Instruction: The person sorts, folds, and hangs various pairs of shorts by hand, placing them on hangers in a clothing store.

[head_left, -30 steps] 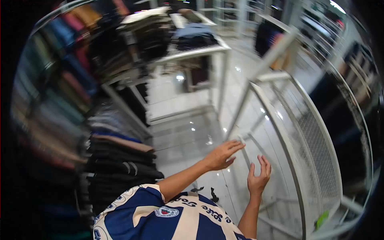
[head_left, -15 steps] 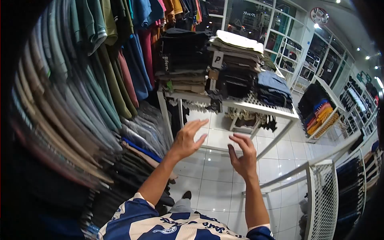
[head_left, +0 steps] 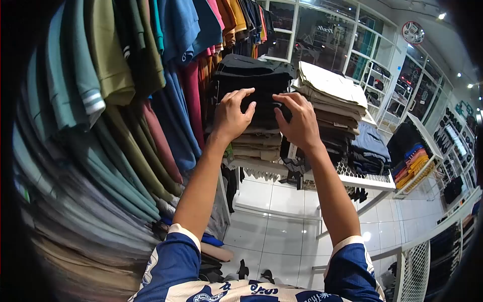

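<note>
While both arms are raised in front of the person, the left hand (head_left: 232,117) and the right hand (head_left: 301,123) rest side by side against the front of a stack of black folded garments (head_left: 254,75). That stack sits at the top of a taller pile on the near left corner of a white wire-topped table (head_left: 363,179), with tan folded garments (head_left: 257,146) lying directly beneath it.

The left hand's fingers curl over toward its thumb, their tips on the folded edges of the black pile. The pose looks like a pinch, but whether any cloth is actually caught between them cannot be told. The right hand's fingers (head_left: 285,99) spread across the same front face, just beside the left hand's, the palm turned to the fabric. Its hold cannot be made out either.

Just to the right of the black stack stands a stack of beige folded garments (head_left: 329,95), touching it or very nearly so. Farther right on the table lies a lower pile of dark blue folded clothes (head_left: 370,143).

Hanging polo shirts (head_left: 126,75) in green, blue, maroon and orange fill the left side, close against the pile. White floor tiles (head_left: 282,226) show below the table. Blue jersey sleeves (head_left: 173,256) cover the person's upper arms.
</note>
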Demonstrator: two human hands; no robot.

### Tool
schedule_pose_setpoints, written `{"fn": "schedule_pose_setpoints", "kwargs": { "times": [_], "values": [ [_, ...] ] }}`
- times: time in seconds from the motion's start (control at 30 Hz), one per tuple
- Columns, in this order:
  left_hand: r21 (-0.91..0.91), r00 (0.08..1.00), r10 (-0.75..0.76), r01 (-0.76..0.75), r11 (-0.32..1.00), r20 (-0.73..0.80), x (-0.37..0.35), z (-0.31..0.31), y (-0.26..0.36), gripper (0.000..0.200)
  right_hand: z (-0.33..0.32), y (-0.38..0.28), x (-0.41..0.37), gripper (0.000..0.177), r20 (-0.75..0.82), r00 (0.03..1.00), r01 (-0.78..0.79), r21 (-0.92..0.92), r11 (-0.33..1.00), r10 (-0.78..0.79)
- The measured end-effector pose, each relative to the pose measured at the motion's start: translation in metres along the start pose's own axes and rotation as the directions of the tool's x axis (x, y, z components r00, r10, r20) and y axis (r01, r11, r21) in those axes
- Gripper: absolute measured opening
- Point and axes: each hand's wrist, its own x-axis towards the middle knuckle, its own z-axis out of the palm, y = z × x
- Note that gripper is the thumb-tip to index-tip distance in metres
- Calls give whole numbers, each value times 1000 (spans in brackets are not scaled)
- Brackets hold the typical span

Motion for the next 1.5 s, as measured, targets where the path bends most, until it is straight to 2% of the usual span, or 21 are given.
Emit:
{"fn": "schedule_pose_setpoints", "kwargs": {
  "times": [0.17,0.33,0.37,0.43,0.47,0.5,0.57,0.6,0.77,0.83,0.87,0.9,0.97,1.07,1.3,1.37,1.5],
  "values": [
    [182,997,72,-74,980,15,29,13,-23,30,28,48,55,43,-13,994,109,-129,986,-112],
    [294,992,107,-121,948,62,40,27,-31,30,53,76,93,55,126,981,178,-262,948,-149],
    [300,992,117,-129,945,57,41,30,-32,30,57,81,99,62,171,976,176,-269,947,-132],
    [317,996,73,-84,945,48,38,39,-36,31,66,88,103,64,186,975,171,-280,945,-121],
    [298,994,107,-108,949,18,34,44,-39,33,71,91,102,64,233,970,136,-293,946,-67],
    [296,993,114,-114,948,18,33,47,-40,33,75,90,101,61,198,978,121,-301,946,-63],
    [328,988,146,-119,937,-58,29,50,-42,35,76,93,102,57,312,948,20,-267,963,66],
    [327,987,149,-121,937,-63,30,50,-41,37,78,93,100,53,209,978,67,-245,967,-14],
    [284,996,74,-56,957,-55,27,57,-48,39,79,92,100,49,237,971,38,-264,964,27],
    [308,996,60,-40,951,-58,24,60,-51,40,78,88,97,51,204,979,69,-241,968,-19],
    [306,998,38,-21,952,-51,21,61,-52,40,76,87,95,59,281,958,11,-247,969,61],
    [304,998,37,-20,952,-48,19,62,-52,40,80,88,88,59,283,957,9,-248,969,64],
    [347,995,66,-37,937,-73,17,64,-51,40,91,93,73,57,35,998,51,-167,985,-46],
    [333,998,26,-7,943,-53,16,65,-50,41,99,95,57,57,-51,992,99,-207,973,-112],
    [307,999,26,-11,952,-44,11,62,-45,43,74,87,40,60,-4,997,77,-176,981,-79],
    [314,994,95,-72,947,-60,6,63,-37,44,57,81,28,62,62,998,40,-124,991,-33],
    [312,993,113,-103,944,-14,-6,69,-30,46,38,83,14,68,129,990,81,-173,982,-58]
  ]
}}
